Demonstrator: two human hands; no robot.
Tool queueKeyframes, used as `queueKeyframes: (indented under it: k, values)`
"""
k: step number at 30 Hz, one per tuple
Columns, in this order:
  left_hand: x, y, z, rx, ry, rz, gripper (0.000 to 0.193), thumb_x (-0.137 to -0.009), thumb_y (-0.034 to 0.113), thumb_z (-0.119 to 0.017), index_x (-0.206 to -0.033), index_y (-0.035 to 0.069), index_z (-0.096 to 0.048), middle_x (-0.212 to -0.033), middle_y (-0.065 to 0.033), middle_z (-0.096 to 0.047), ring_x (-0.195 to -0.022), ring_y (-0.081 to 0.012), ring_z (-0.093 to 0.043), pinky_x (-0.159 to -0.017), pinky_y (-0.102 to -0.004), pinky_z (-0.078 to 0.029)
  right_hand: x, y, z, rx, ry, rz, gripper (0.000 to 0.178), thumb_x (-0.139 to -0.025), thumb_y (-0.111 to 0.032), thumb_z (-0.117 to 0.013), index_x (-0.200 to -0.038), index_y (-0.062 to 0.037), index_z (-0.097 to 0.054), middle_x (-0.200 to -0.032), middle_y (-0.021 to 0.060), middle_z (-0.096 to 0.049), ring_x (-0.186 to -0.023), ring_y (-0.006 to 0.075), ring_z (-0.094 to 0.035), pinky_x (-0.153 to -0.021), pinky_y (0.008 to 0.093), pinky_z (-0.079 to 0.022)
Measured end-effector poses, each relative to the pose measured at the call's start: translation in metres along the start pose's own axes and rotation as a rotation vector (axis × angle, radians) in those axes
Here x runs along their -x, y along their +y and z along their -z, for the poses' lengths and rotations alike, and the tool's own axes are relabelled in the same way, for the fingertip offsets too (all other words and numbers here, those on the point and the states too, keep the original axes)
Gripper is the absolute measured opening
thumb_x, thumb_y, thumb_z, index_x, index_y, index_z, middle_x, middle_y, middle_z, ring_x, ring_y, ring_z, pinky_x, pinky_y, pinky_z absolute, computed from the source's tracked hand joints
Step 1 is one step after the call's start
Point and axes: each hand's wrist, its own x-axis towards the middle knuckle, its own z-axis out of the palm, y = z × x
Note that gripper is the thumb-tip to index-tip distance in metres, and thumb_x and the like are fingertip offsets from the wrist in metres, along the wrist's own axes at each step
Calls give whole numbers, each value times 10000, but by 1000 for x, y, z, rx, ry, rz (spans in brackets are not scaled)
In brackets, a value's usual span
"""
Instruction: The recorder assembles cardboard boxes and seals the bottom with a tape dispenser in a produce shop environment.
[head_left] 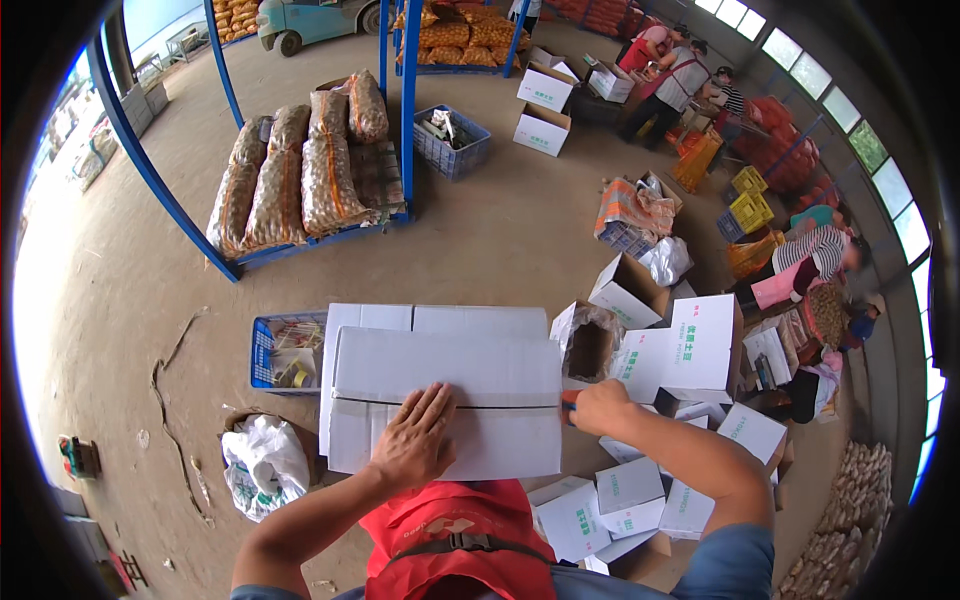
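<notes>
A white cardboard box (445, 365) lies in front of me with its flaps folded down and a dark seam running across the top. My left hand (417, 437) rests flat on it, fingers stretched out near the seam. At the seam's right end, my right hand (600, 405) is closed around a small orange-red and dark tool (569, 407). Most of that tool is hidden by the fingers, so its kind cannot be told. Another white cardboard piece (370, 316) shows behind the box.
A blue crate (258, 352) with small items stands left of the box, near a white plastic bag (262, 465). Several white cartons (700, 345) crowd the right side. Filled mesh sacks (285, 190) lie inside a blue metal frame (407, 110). People (810, 255) work at the far right.
</notes>
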Motion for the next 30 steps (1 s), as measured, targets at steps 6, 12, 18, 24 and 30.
queueKeyframes:
  k: [6,12,18,24,30]
  values:
    - [44,-29,37,147,391,140,542,-922,212,-682,-1409,-7,-593,-1615,-276,-414,-1537,-407,-362,-1271,-536,-263,-25,-13,-24,-373,304,-349,567,-1008,-522,-537,-1102,-30,-802,-1120,271,-756,-1122,419,-723,-967,509,-557]
    - [97,-156,-16,1388,481,1091,764,-1039,595,-496,-1506,-9,-517,-1484,-142,-567,-1329,-260,-555,-1138,-367,-415,-75,-60,-75,-965,716,-367,537,-1048,-574,-500,-1441,-226,-613,-1104,310,-732,-1098,492,-695,-934,546,-541]
    - [114,-131,38,1600,567,563,607,-1062,544,-394,-1320,51,-638,-1213,-42,-674,-1100,-190,-618,-981,-355,-486,-15,-77,-39,-1156,955,-454,528,-1088,-456,-507,-1412,-39,-502,-1018,275,-729,-1046,464,-693,-885,533,-522]
    - [103,-96,55,1726,851,487,513,-1092,406,-397,-1394,33,-578,-1295,-99,-672,-1205,-241,-623,-1007,-416,-510,68,-92,-40,-2020,1238,-50,561,-1058,-477,-550,-1142,73,-622,-956,307,-708,-929,364,-729,-813,453,-550]
    - [25,-5,-8,1783,221,456,526,-1088,413,-416,-1412,26,-564,-1336,-112,-649,-1243,-254,-604,-1045,-422,-488,75,-117,-104,-1547,918,-626,595,-1033,-521,-565,-1010,67,-650,-1013,343,-694,-1000,494,-681,-909,533,-511]
